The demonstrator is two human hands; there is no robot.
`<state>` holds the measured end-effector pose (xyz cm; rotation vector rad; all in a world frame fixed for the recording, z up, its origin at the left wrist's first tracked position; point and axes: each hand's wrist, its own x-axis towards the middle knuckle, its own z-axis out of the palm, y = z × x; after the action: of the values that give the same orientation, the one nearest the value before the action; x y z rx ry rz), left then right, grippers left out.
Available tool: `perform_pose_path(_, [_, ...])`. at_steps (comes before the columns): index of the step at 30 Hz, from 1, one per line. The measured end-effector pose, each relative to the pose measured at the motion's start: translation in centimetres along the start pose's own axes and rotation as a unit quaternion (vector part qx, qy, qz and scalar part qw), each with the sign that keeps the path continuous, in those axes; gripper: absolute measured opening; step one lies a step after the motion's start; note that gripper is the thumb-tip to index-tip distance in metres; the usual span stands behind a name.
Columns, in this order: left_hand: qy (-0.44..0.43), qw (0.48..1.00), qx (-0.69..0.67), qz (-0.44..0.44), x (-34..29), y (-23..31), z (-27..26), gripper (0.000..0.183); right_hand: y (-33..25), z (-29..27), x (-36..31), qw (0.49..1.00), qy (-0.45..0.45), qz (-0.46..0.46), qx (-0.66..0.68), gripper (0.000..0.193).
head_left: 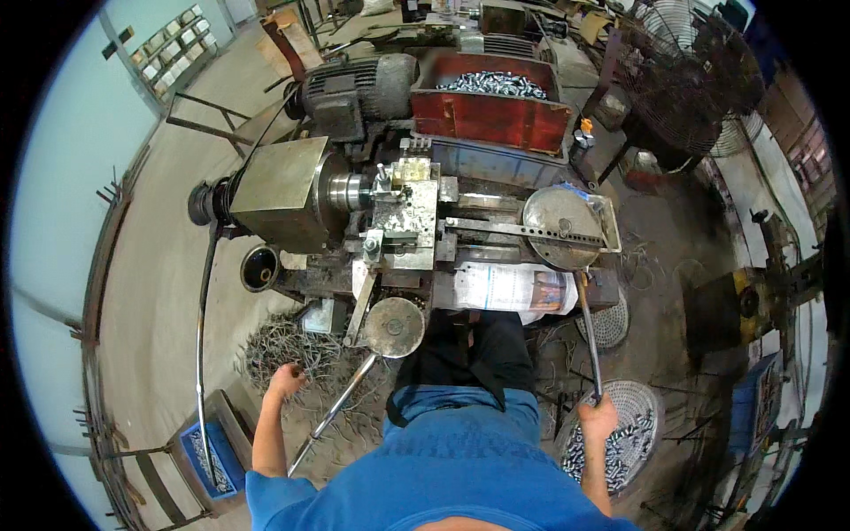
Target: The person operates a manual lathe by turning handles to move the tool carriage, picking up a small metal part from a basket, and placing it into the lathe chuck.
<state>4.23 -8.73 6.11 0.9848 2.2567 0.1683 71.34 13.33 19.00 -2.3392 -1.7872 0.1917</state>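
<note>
My right hand (598,418) is wrapped around the lower end of a long metal lever (587,327). That lever runs up to a round plate (560,227) at the right end of a small lathe (405,217). Out to the left, my left hand (288,380) hangs above a heap of curly metal shavings (297,348). Its fingers are bent together, and whatever they may hold is too small to make out. Beside that hand a second lever (335,407) slants down from a smaller round disc (396,327); the hand does not touch it.
A red bin (491,119) of small metal parts stands behind the lathe, near a motor (359,88). Low at right sits a round basket (651,425) with similar parts; low at left, a blue crate (208,460). A large fan (691,80) stands at far right.
</note>
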Motion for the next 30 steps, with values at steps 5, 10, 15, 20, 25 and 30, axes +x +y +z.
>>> perform_pose_path(5, [-0.013, 1.000, -0.006, -0.014, -0.4, 2.3, -1.3, 0.037, -2.4, -1.3, -1.2, 0.998, -0.029, 0.022, 0.059, 0.030])
perform_pose_path(10, [0.011, 1.000, 0.015, -0.025, -0.2, 3.8, -1.8, 0.037, -2.1, -1.0, -1.3, 0.997, -0.045, 0.031, 0.055, 0.035])
perform_pose_path(15, [-0.018, 0.994, -0.088, -0.056, -1.2, 7.5, -2.8, 0.034, 1.2, -0.7, 1.3, 0.999, -0.027, -0.007, -0.025, 0.037])
perform_pose_path(20, [0.041, 0.999, -0.031, 0.012, 3.1, 2.3, -3.3, 0.029, 9.1, -0.9, 16.5, 0.963, 0.090, -0.128, -0.221, 0.024])
perform_pose_path(25, [0.178, 0.975, 0.130, -0.009, 8.4, 6.3, -6.8, 0.033, 4.6, 0.7, 27.6, 0.957, 0.168, -0.018, -0.233, 0.061])
perform_pose_path(30, [0.137, 0.972, 0.190, 0.029, 10.1, 8.9, -5.7, 0.044, -3.1, 1.7, 21.1, 0.952, 0.229, -0.186, -0.085, 0.075])
